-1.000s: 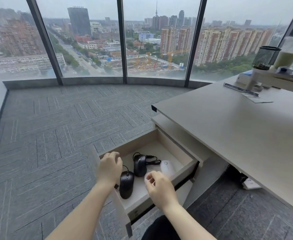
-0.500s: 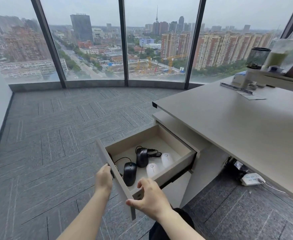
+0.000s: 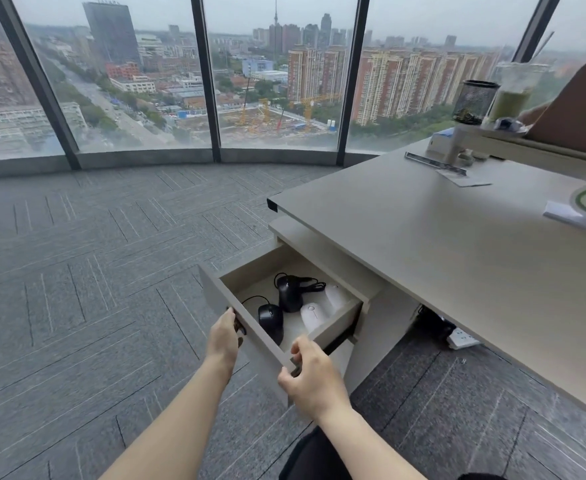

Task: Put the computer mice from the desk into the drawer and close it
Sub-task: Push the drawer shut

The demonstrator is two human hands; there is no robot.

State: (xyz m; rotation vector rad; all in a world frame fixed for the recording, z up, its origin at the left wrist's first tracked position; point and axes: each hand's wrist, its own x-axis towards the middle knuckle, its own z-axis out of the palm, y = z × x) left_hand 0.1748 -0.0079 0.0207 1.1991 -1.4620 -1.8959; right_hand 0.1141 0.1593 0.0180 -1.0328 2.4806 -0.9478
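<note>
**Mice all in drawer, closing push left**

Mice are in the open drawer (image 3: 336, 318) under the table (image 3: 457, 258): 2 black wired, 2 white. Near black mouse (image 3: 271, 320) sits by the drawer front (image 3: 246, 323), far black mouse (image 3: 288, 294) behind it w/ its cable bunched toward the back. Front white mouse (image 3: 312, 315) lies just beside the right wall, rear white mouse (image 3: 334, 295) behind it, partly hidden by the cabinet edge.

Progress: no mouse visible on the table part in view, so loading looks done; right edge of table is cut off, can't rule out more. Left to do: shut the drawer, which is pulled most of the way out.

Hands: left hand (image 3: 224, 337) presses on the outer face of the drawer front, fingers curled at its top edge. Right hand (image 3: 310, 377) wraps the front's near corner, thumb on top, fingers underneath. Neither holds a mouse.

Orientation: all 4 mice lie flat, long axes approx along the drawer's slide direction, front-to-back. Black ones have cable ends toward the cabinet. White ones: which end is front I can't tell.
</note>
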